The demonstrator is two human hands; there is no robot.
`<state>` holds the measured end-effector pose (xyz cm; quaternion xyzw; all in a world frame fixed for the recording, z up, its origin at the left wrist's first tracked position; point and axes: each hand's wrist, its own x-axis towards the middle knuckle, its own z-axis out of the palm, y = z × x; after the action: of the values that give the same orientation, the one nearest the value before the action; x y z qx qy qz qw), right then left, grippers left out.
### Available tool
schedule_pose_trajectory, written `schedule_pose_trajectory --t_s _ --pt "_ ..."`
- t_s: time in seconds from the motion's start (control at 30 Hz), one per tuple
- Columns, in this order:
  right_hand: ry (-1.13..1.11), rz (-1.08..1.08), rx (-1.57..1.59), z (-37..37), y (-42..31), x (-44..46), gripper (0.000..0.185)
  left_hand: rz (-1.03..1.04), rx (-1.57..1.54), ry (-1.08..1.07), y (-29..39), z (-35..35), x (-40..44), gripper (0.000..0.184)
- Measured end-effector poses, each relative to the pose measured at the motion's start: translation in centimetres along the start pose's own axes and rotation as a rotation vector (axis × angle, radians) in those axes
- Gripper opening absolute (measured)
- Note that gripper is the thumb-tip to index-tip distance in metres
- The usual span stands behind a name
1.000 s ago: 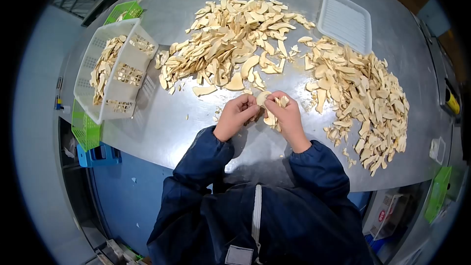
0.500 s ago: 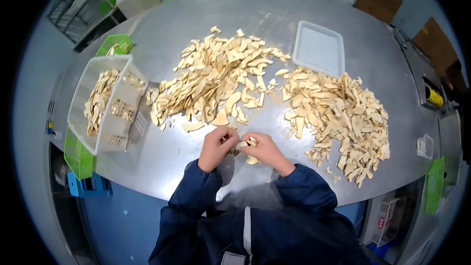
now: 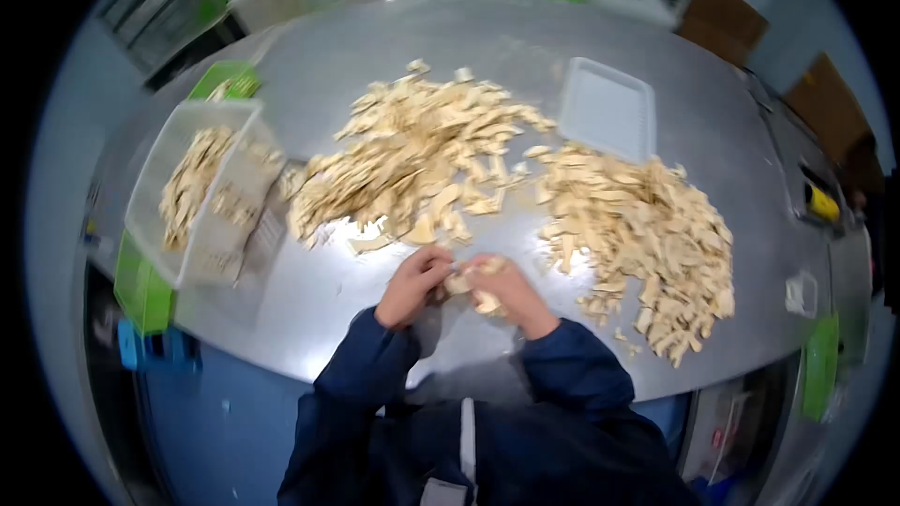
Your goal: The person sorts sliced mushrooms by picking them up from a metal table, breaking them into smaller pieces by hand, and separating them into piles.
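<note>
Pale dried slices, like mushroom, lie in two heaps on the metal table (image 3: 309, 328). My left hand (image 3: 412, 286) is closed with its fingertips pinched near one slice; what they grip is hidden and blurred. Close beside it, my right hand (image 3: 511, 290) is closed around several pale slices (image 3: 486, 302), which show at its fingers. Both hands are just in front of the left heap (image 3: 403, 155). The right heap (image 3: 647, 225) spreads beyond my right hand, towards the right.
A white perforated basket (image 3: 141, 201) holding slices stands at the left, with green baskets (image 3: 142, 292) by it. A white tray (image 3: 607, 111) lies behind the right heap. A small clear container (image 3: 802, 293) sits near the right edge.
The camera view has tilted up, so the table's far edge now shows. My hands stay close together, with slices still in my right hand. The newest frame is blurred.
</note>
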<state>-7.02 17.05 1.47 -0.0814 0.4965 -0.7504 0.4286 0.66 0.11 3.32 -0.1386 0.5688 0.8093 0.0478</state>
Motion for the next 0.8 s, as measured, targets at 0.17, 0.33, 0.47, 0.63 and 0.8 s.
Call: schedule_pose_trajectory --t_s 0.17,0.33,0.47,0.63,0.8 --pt "0.013 -0.024 0.517 -2.2 0.0 0.3 0.013 0.463 0.804 0.309 1.3 -3.4 -1.2 0.017" --pt "-0.069 -0.030 0.581 -2.7 0.2 0.7 0.015 0.375 1.370 0.600 3.0 -10.2 -1.8 0.026" --pt "-0.053 -0.023 0.543 -2.6 0.3 0.8 0.014 0.440 1.426 0.484 2.5 -10.8 -2.0 0.023" --pt "-0.067 -0.003 0.550 -2.6 0.3 0.6 0.015 0.205 0.712 0.303 1.8 -8.1 -1.6 0.015" --pt "0.032 0.047 0.630 -2.0 0.5 0.7 0.015 0.093 0.198 0.182 1.1 -4.6 -0.5 0.017"
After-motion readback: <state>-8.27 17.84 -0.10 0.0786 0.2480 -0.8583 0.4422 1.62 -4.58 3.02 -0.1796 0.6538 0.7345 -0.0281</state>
